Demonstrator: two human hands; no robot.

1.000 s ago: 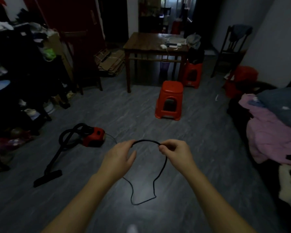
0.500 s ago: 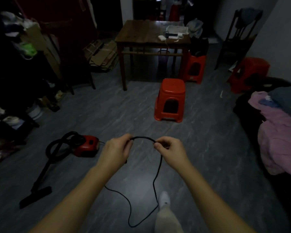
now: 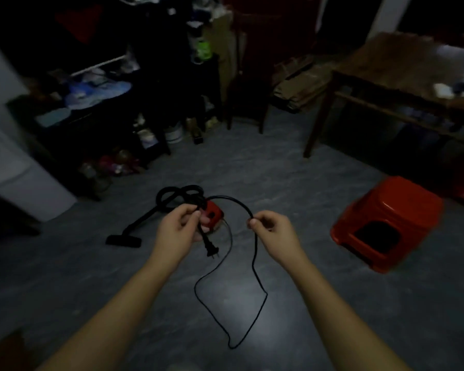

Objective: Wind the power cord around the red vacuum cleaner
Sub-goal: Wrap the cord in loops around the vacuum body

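While the slack droops in a long loop toward the grey floor (image 3: 332,303), we have both hands on the power cord (image 3: 254,250). Our left hand (image 3: 181,231) curls round it just above the plug (image 3: 211,251), which dangles below the fingers. Our right hand (image 3: 272,234) pinches it further along between thumb and forefinger, and an arc of cord runs between the two. The red vacuum cleaner (image 3: 214,215) sits on the floor just beyond the left hand, its black hose (image 3: 177,194) bunched on top. No cord looks wound on the body yet, so we judge this is the gathering stage. Next, we reckon, we close in on the machine and lay a first snug turn, keeping that loop from tangling.
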